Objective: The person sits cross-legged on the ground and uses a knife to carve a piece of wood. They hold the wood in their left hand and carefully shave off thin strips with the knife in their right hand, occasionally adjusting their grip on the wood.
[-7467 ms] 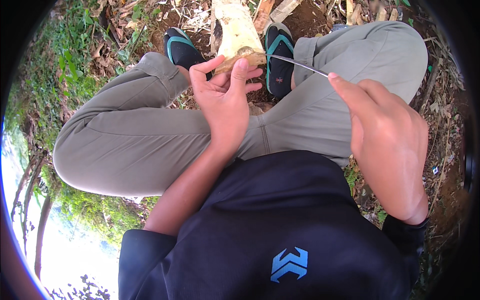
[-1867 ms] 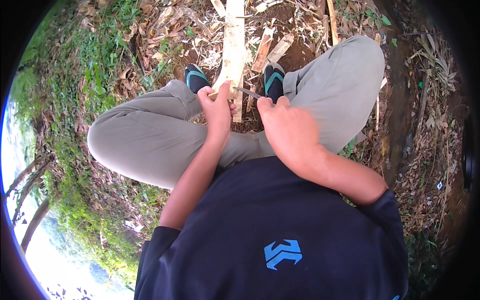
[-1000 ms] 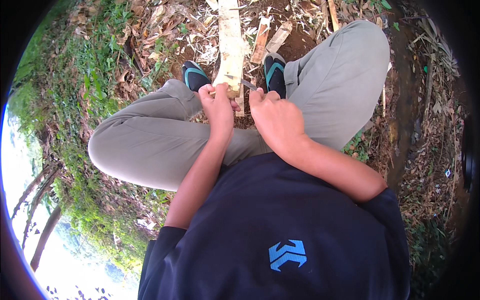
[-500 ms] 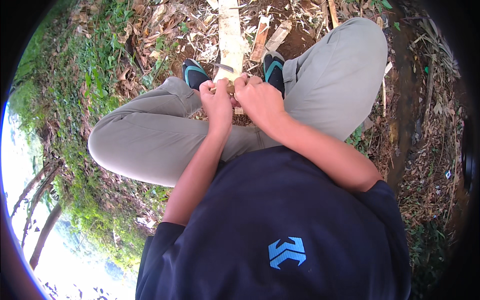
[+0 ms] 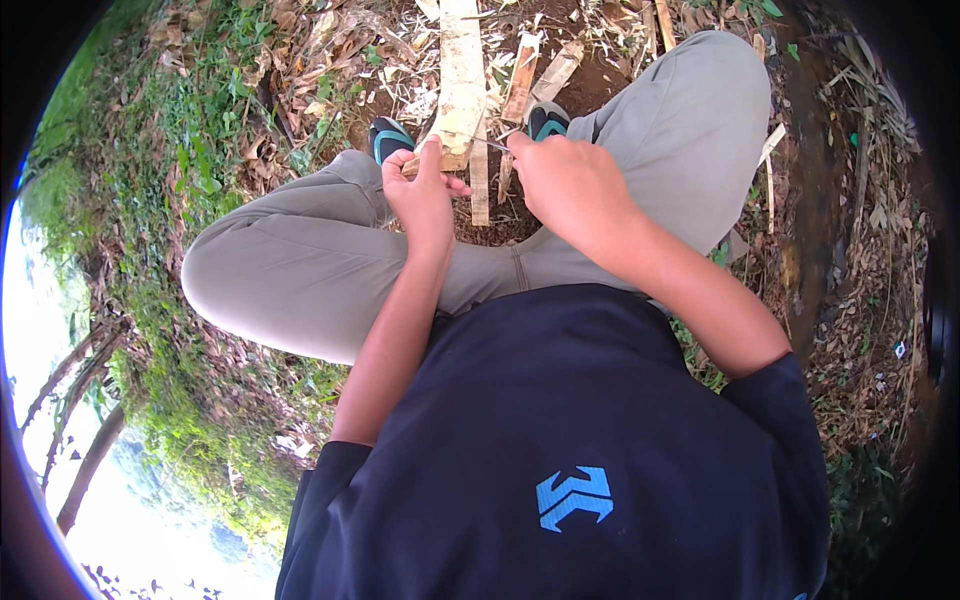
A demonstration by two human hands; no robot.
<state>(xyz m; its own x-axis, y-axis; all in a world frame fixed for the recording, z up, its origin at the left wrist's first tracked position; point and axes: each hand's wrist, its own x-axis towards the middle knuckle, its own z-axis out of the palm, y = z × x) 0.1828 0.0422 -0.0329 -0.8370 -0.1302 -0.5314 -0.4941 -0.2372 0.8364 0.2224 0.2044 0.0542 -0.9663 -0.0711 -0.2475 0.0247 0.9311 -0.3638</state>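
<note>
My left hand (image 5: 422, 195) is closed in a pinch on a pale wood piece (image 5: 452, 158), which lies over the near part of a long plank (image 5: 462, 60). The other fingers of this hand are curled below it. To the right, my right hand (image 5: 575, 185) is wrapped round a knife (image 5: 495, 145). Its thin blade points left toward the wood piece, and its handle is hidden in my fist. I cannot tell whether the blade touches the wood.
My bent legs in grey trousers (image 5: 300, 260) frame the work on both sides. Dark and teal footwear (image 5: 547, 122) flanks the plank. Loose wood offcuts (image 5: 522, 75) and pale shavings lie on the soil, with green plants (image 5: 200, 170) and dry leaves to the left.
My hands have drawn apart. The right hand, with the knife, has shifted right, and the blade has moved from above the fingers to the wood's right side.
</note>
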